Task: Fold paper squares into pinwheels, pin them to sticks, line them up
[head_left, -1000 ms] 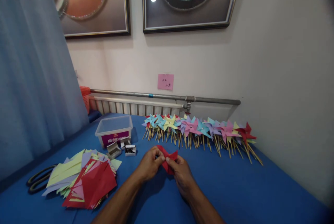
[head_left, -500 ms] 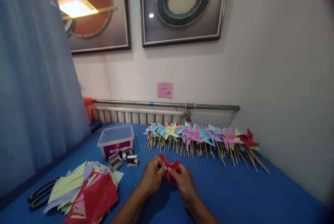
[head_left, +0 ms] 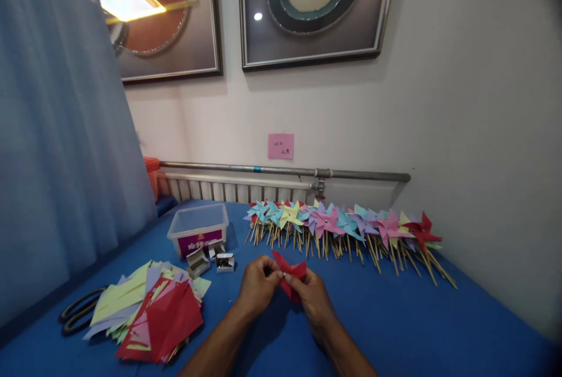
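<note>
My left hand (head_left: 257,285) and my right hand (head_left: 314,298) meet over the blue table (head_left: 395,318), both pinching a folded red paper piece (head_left: 290,272) between fingertips. The paper sticks up above my fingers; its lower part is hidden behind my right hand. A small bright spot shows where my fingertips touch. Behind my hands a long row of finished paper pinwheels (head_left: 346,225) on wooden sticks lies along the wall.
A pile of cut coloured paper (head_left: 149,309) lies at the left, with black scissors (head_left: 76,318) beside it. A clear plastic box (head_left: 199,228) and small open pin boxes (head_left: 215,260) stand nearer. A blue curtain (head_left: 57,143) hangs left; a radiator pipe (head_left: 285,171) runs behind.
My hands keep hold of the red paper and shift only slightly. The view tilted down, then partly back up, and drifted a little.
</note>
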